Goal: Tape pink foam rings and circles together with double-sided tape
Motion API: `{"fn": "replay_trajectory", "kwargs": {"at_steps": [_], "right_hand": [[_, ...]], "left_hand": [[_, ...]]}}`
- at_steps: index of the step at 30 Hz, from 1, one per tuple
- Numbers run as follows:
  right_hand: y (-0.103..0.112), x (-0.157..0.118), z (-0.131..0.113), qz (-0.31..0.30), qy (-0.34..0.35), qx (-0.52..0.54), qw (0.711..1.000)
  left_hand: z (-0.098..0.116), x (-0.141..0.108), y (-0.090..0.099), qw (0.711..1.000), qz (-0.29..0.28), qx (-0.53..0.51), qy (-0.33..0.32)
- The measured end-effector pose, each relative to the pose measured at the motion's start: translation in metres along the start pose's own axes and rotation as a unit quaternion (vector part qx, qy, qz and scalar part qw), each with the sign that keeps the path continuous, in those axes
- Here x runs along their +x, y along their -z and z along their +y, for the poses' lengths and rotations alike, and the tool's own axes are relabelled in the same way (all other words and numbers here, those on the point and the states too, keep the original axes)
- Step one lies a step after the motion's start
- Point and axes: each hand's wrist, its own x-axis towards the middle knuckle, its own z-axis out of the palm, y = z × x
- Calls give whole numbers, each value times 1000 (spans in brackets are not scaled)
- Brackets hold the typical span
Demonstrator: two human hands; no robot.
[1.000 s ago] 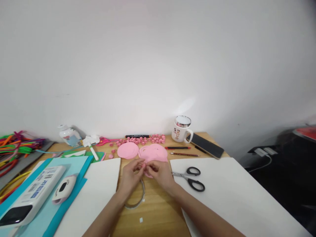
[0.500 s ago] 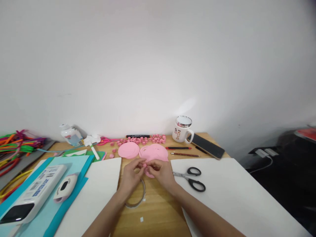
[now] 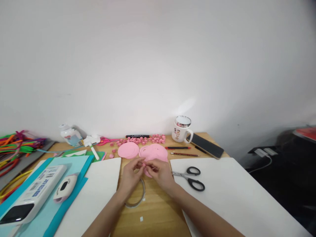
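Observation:
My left hand [image 3: 133,171] and my right hand [image 3: 159,171] meet at the middle of the table, fingertips pinched together on a small piece of pink paper [image 3: 144,164]. Most of that piece is hidden by the fingers. Just beyond them lie a stack of pink paper circles [image 3: 155,151] and a second, smaller stack [image 3: 128,150]. Small rolled pink paper pieces [image 3: 158,139] are heaped behind. A thin ring-shaped roll of tape [image 3: 144,192] rests below my left hand. Scissors with black handles [image 3: 194,177] lie to the right of my right hand.
White sheets [image 3: 212,200] flank the work area. At the back stand a mug [image 3: 181,130], a phone [image 3: 207,146], a pencil [image 3: 184,154] and a red-black pen [image 3: 177,147]. To the left are a white bottle [image 3: 71,135], a white device [image 3: 37,191] and colourful pipe cleaners [image 3: 22,143].
Both hands stay almost in place, with only slight finger movement around the pink paper. The view has shifted very slightly.

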Motion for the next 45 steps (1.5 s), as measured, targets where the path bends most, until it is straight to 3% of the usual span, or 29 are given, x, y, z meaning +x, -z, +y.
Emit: {"fn": "replay_trajectory", "kwargs": {"at_steps": [12, 20, 27, 38, 41, 45], "right_hand": [[-2, -1, -1, 7, -23, -24, 999], [0, -2, -1, -15, 9, -132, 991], [-6, -3, -1, 30, -101, -20, 994], [-9, -4, -3, 42, -118, 20, 992], [-8, -3, -3, 45, -122, 38, 991], [-7, -1, -2, 53, -185, 129, 973]], "left_hand": [[-2, -1, -2, 1000, -2, -11, 4], [-6, -1, -4, 998, -16, 50, -36], [-5, -2, -7, 1000, -17, 15, -2], [4, -3, -8, 997, -3, -60, 44], [6, -4, -8, 1000, 5, -20, 17], [7, -4, -7, 999, 15, 37, -28]]}}
